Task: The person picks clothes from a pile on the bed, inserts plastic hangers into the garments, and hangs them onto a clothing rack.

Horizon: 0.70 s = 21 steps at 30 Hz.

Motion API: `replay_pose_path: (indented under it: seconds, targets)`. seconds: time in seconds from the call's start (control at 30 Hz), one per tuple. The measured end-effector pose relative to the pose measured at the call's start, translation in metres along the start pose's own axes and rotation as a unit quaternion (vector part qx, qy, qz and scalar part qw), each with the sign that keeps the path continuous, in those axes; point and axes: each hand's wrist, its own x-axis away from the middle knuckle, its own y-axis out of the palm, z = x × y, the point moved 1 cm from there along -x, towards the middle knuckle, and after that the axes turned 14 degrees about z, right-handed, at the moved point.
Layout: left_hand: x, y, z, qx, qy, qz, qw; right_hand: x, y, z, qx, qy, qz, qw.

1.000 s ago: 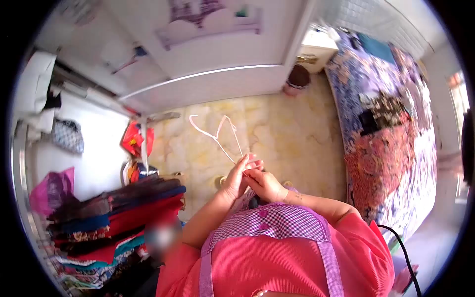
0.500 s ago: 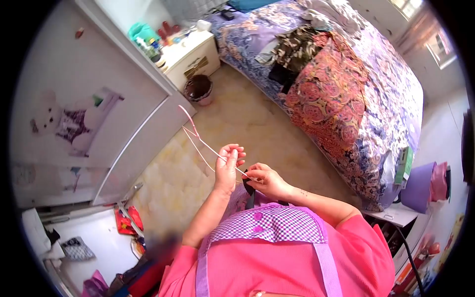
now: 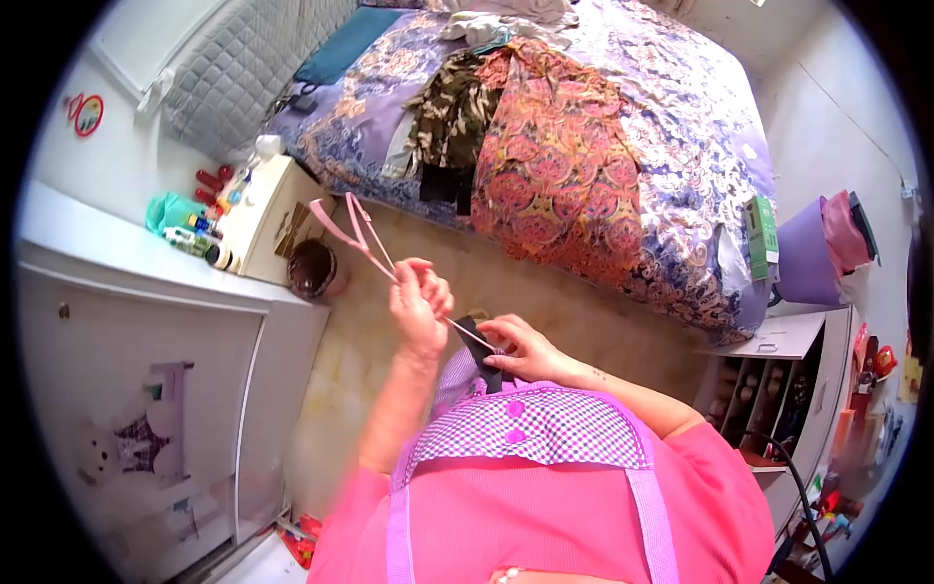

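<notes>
A slim pale pink clothes hanger (image 3: 360, 243) is held in front of the wearer's chest, above the floor, with its far end angled up and away to the left. It is grasped along its length by the left hand (image 3: 420, 307), whose fingers are curled around it. Its near end is pinched by the right hand (image 3: 522, 348), beside a narrow black cloth strip (image 3: 479, 355); whether the strip is also gripped cannot be told. A purple-and-white checked apron (image 3: 584, 428) with two purple buttons is worn over a bright pink ribbed top (image 3: 516, 530). Beyond the hands, a bed with a blue-and-purple floral cover (image 3: 681, 146) is seen, on which an orange-red patterned cloth (image 3: 559, 165) is spread beside a camouflage-print garment (image 3: 452, 112).
</notes>
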Motion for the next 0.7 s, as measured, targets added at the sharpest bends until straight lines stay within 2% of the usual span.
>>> replay_pose_path:
  seconds: [0.03,0.07,0.17,0.2,0.3,0.43,0.53,0.7]
  targets:
    - [-0.018,0.003,0.005,0.009,0.031,0.023,0.999,-0.011,-0.002,0.001,0.007,-0.028,0.041,0.999]
    - [-0.034,0.008,0.013,0.0,0.063,0.04,0.997,-0.021,-0.006,0.003,0.039,-0.02,0.034,0.998]
    - [-0.08,0.02,0.038,-0.049,0.163,0.052,0.984,-0.054,-0.011,0.019,-0.047,0.022,-0.007,0.999]
    - [-0.092,0.027,0.045,-0.089,0.185,0.055,0.977,-0.066,-0.015,0.016,-0.062,0.095,-0.046,0.992]
    - [-0.123,0.038,0.049,-0.27,0.207,-0.009,0.94,-0.095,-0.023,0.006,-0.032,0.105,-0.09,0.99]
    - [-0.139,0.063,0.02,-0.247,0.102,-0.057,0.962,-0.121,-0.034,0.015,-0.077,0.151,-0.053,0.984]
    - [-0.147,0.083,-0.001,-0.217,0.038,-0.055,0.974,-0.14,-0.047,0.026,-0.053,0.147,-0.023,0.987]
    - [-0.17,0.105,-0.028,-0.189,-0.013,-0.03,0.981,-0.185,-0.09,0.045,-0.008,0.127,-0.081,0.989]
